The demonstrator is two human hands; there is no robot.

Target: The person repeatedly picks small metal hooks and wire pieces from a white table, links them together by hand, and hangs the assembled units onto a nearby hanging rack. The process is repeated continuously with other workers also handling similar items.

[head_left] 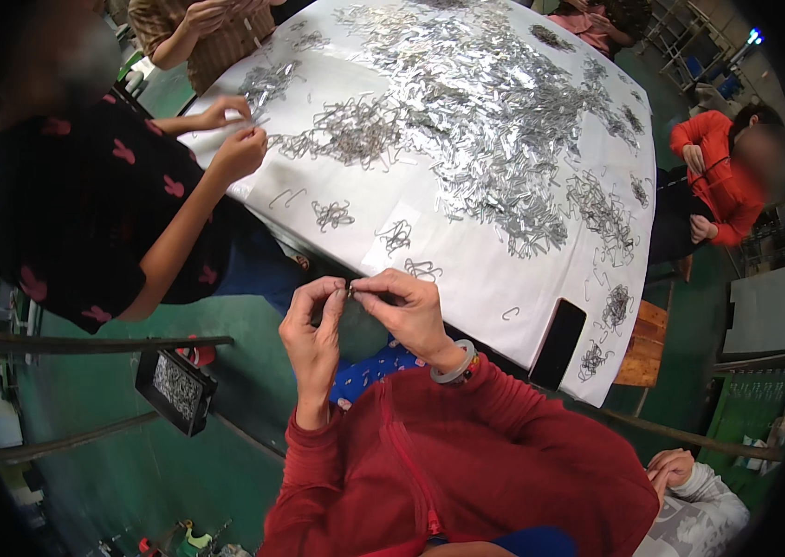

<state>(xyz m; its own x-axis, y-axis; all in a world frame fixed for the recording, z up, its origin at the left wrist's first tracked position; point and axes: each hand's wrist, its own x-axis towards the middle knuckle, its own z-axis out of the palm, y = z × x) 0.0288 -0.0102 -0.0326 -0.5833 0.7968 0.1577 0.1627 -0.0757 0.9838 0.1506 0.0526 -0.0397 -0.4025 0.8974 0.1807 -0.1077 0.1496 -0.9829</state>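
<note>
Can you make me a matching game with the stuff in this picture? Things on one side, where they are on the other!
Things:
1. small metal piece
2. black phone
3. black tray
4. big pile of metal clips

Places:
A. middle of the white table
B. near the table's edge
C. below the table, to the left
D. pinched between both hands' fingers

Pairs: 1-D, 2-B, 3-C, 4-A

a white-covered table carries heaps of small silver metal clips and a black phone near its edge.
</note>
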